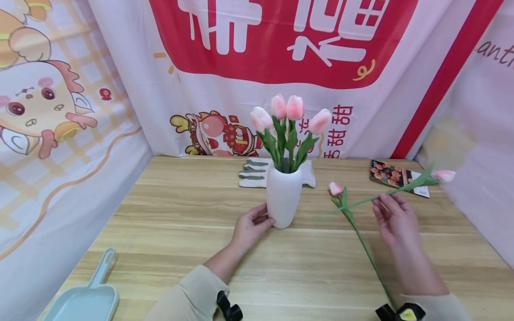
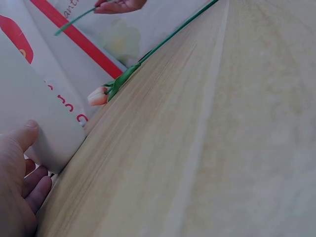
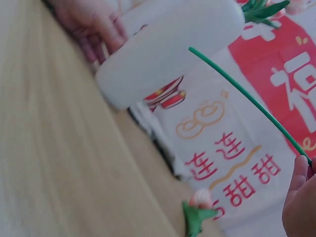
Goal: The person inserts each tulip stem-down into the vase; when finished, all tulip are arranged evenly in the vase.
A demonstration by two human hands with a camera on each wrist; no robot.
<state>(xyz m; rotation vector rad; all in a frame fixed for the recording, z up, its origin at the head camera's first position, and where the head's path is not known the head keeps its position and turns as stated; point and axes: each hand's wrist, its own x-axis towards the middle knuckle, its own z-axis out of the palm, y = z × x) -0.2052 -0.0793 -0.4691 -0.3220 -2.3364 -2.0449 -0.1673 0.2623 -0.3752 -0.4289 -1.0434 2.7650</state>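
Observation:
A white vase [image 1: 283, 200] stands upright on the table, with several pink tulips [image 1: 295, 108] in it. My left hand [image 1: 250, 227] holds the vase low on its left side, thumb at the front and the other fingers around the side. Between thumb and fingers, my right hand [image 1: 397, 223] pinches the green stem of a single tulip [image 1: 443, 176]. Its blossom points right, and the bare stem end [image 3: 212, 65] reaches left toward the vase in the right wrist view. Another tulip [image 1: 335, 188] lies on the table between the vase and my right arm.
Behind the vase lies a white and grey-green glove [image 1: 253, 172], partly hidden. A card printed with orange flowers [image 1: 391, 174] lies at the back right. A light blue dustpan-like scoop [image 1: 86, 298] sits at the front left. Printed cloth [image 1: 221, 96] hangs along the table's back edge.

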